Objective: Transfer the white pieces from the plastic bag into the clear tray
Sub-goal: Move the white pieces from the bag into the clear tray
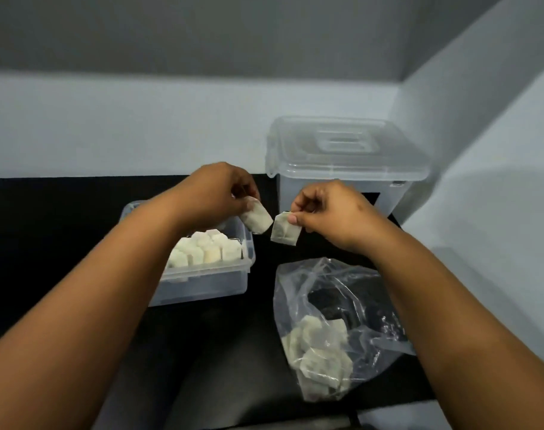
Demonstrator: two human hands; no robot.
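Head: each hand pinches a white piece [257,219], btwn hands.

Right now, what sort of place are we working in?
Probably a small packing or sorting bench in a plain room: a black tabletop against bare walls, a lidded clear bin, a tray of white pieces.

We note a clear lidded storage box [345,162] standing at the back of the black surface [63,218], close to the pale wall [140,125] corner.
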